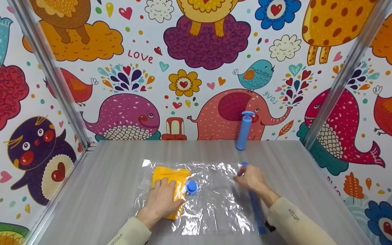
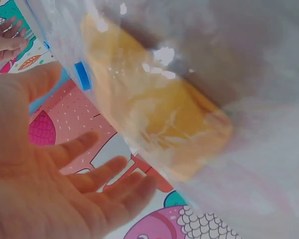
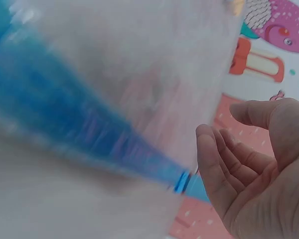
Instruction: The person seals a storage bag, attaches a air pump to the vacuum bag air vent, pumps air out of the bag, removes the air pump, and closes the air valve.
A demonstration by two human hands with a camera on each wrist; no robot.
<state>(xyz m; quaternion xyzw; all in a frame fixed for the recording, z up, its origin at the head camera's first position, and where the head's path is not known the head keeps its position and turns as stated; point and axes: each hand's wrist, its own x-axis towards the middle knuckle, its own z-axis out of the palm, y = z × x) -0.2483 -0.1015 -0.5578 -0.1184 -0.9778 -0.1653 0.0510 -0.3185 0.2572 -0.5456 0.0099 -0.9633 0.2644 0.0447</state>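
A clear plastic vacuum bag (image 1: 216,190) lies on the table with a folded yellow cloth (image 1: 170,172) inside its left part. Beside the cloth is the bag's round blue valve cap (image 1: 191,186). My left hand (image 1: 162,199) is over the cloth, fingers spread and relaxed; whether it touches the film I cannot tell. Along the bag's right end runs a blue zip strip (image 1: 256,207), with a small blue slider (image 3: 182,181) at its far end. Close to that corner is my right hand (image 1: 252,177), fingers loosely bent, thumb apart, nothing visible between them.
Behind the bag, a blue hand pump (image 1: 244,132) stands upright near the table's back edge. Patterned walls and metal posts (image 1: 345,64) enclose the table (image 1: 114,160). A small black item (image 1: 270,226) shows under the right sleeve.
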